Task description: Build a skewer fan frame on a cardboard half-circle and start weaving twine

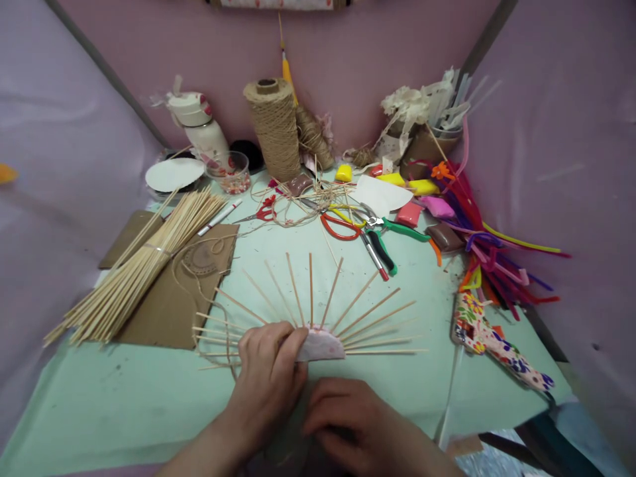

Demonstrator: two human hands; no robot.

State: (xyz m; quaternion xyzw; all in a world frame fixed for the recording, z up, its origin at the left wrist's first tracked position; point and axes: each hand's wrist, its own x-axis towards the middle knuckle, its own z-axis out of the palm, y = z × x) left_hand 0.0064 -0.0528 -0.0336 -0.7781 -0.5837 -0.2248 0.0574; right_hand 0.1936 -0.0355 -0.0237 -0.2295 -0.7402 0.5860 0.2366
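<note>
My left hand [271,361] is closed on a pale pink-and-white half-disc [322,346] on the table, its fingers covering the left part. Thin wooden sticks [311,288] fan out from the curved edge of the half-disc to the left, the back and the right. Just in front, apart from the half-disc, my right hand [348,414] has its fingers curled together; whether anything is in them is hidden. A loose length of twine [227,331] crosses the sticks on the left and passes behind my left wrist.
On the left, a bundle of wooden sticks [144,265] lies over brown cardboard [163,318]. Red scissors [265,209], orange-handled scissors [340,227] and green-handled pliers [405,230] lie behind. A twine spool [272,132] stands at the back. Pipe cleaners [489,245] and a flowered glue gun [497,341] are right.
</note>
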